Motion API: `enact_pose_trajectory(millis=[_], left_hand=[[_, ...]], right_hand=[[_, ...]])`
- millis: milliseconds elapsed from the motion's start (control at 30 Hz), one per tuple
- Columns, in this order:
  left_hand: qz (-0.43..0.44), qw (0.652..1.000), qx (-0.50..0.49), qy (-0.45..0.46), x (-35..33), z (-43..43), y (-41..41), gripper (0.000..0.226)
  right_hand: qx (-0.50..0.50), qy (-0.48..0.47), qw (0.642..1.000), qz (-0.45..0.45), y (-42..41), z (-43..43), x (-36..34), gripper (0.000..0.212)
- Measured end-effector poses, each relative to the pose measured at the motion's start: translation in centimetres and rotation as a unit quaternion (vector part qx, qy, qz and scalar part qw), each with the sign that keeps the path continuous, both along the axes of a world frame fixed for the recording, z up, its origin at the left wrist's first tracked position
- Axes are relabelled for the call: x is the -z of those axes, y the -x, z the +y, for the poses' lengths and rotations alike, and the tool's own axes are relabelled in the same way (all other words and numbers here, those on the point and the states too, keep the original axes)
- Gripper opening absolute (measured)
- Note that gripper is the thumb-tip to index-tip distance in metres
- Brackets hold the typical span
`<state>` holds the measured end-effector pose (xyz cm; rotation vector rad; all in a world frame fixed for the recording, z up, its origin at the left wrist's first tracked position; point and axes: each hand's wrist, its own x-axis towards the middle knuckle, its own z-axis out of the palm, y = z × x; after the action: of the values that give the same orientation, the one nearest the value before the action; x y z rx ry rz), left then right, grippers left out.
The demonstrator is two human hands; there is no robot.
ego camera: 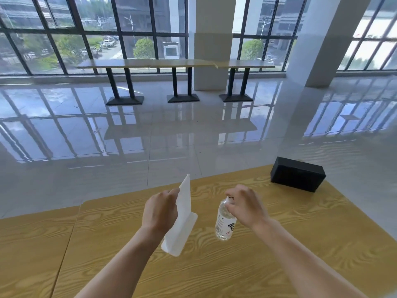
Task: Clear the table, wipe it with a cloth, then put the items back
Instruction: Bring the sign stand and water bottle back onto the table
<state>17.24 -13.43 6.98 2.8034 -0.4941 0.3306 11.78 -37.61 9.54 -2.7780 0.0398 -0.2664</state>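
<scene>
A white upright sign stand [182, 222] rests with its flat base on the wooden table [279, 244]. My left hand [160, 209] grips the stand's upper left edge. Just right of it stands a clear plastic water bottle [224, 222] with a printed label. My right hand [245, 206] is closed around the bottle's cap and neck from above. A black rectangular box [297, 174] lies at the table's far right corner, apart from both hands. No cloth is in view.
A second wooden table [32, 244] adjoins on the left. Beyond the far edge lies a glossy tiled floor [171, 136], then long tables on black pedestal legs [176, 63], white pillars [211, 39] and large windows.
</scene>
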Motion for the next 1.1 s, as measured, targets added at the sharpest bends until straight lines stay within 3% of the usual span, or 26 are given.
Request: enact_pose_trajectory(millis=[367,1100], left_hand=[[0.010,1.000,-0.002,0.003,0.3,-6.9,0.9,0.028],[0.032,0.999,0.028,0.002,1.2,-7.4,0.4,0.025]], right_hand=[[0.017,-0.013,0.999,0.027,1.2,-6.6,1.7,0.028],[0.028,-0.013,0.999,0.022,0.9,-6.9,2.6,0.029]])
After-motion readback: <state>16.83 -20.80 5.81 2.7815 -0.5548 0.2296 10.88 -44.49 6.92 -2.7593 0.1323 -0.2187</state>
